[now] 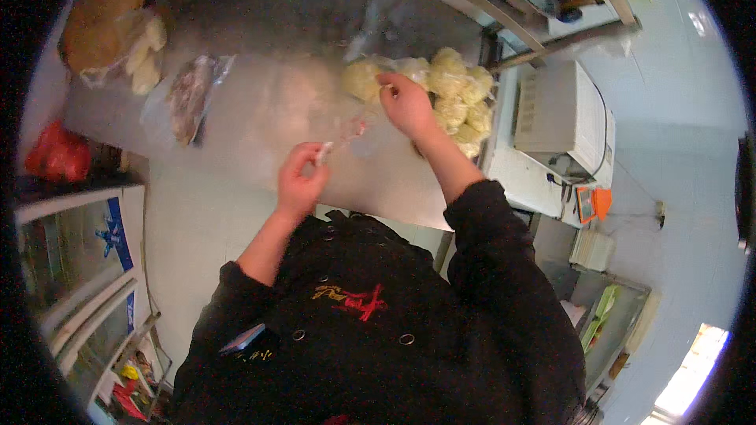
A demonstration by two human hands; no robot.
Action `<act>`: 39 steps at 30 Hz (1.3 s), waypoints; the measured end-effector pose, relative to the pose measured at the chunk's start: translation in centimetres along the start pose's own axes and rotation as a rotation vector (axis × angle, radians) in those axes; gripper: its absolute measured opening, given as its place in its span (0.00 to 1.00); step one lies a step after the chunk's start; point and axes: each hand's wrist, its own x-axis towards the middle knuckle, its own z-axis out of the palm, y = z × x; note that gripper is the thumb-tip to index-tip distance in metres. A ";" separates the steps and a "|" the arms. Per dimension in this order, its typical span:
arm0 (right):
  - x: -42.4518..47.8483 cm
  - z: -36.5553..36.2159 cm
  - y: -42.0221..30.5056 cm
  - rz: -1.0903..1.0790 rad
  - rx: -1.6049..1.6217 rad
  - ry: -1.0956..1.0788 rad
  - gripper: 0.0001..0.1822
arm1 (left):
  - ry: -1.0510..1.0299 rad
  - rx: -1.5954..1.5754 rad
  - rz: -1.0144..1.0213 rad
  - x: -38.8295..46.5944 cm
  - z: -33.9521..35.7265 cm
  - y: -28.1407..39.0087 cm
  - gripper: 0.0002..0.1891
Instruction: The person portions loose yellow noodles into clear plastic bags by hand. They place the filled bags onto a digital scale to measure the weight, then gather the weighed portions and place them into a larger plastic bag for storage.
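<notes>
My left hand [302, 174] is over the front part of the steel table [248, 124], its thumb and fingertips pinched on a small whitish piece [323, 153], perhaps plastic film. From that piece a thin clear strip with red marks [356, 128] reaches to the right; it is blurred. My right hand [404, 100] hovers at the near edge of a clear bag of pale yellow food [361, 78], fingers curled; whether it grips anything is not clear. Several similar knotted bags [452, 91] are heaped to the right of that hand.
A bag of dark, meat-like food [190, 97] and a bag of pale pieces [146, 59] lie at the left, near a round brown board [106, 18]. A red bag [58, 152] stands at far left. A shelf [520, 29] overhangs the back right, with a white microwave-like appliance [558, 121] beyond.
</notes>
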 end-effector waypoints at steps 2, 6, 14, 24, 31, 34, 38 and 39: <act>-4.1 -4.1 0.8 -0.032 0.053 0.049 0.17 | 0.031 -0.054 -0.057 0.7 0.5 0.9 0.08; -9.0 -7.2 12.6 0.218 0.011 0.180 0.24 | 0.008 -0.052 -0.158 1.7 1.3 2.5 0.08; -10.4 -3.1 16.1 0.297 -0.470 -0.210 0.51 | 0.039 -0.436 -0.357 7.4 4.5 6.0 0.14; -10.7 -2.0 17.4 0.558 0.666 -0.269 0.43 | -0.010 -0.606 -0.414 3.4 1.0 10.6 0.42; -0.9 -6.9 -6.5 -0.204 0.386 -0.544 0.37 | -0.096 -0.516 -0.454 1.8 -1.3 8.2 0.46; 3.6 3.8 -7.1 -0.231 -0.212 -0.904 0.34 | -0.136 -0.617 -0.452 1.1 -1.8 7.9 0.46; 0.6 14.7 1.5 -0.138 -0.147 -0.714 0.33 | -0.179 -0.686 -0.426 1.4 -3.0 8.1 0.45; 0.5 14.5 0.3 -0.192 -0.246 -0.763 0.32 | -0.113 -0.688 -0.411 1.3 -4.1 7.8 0.44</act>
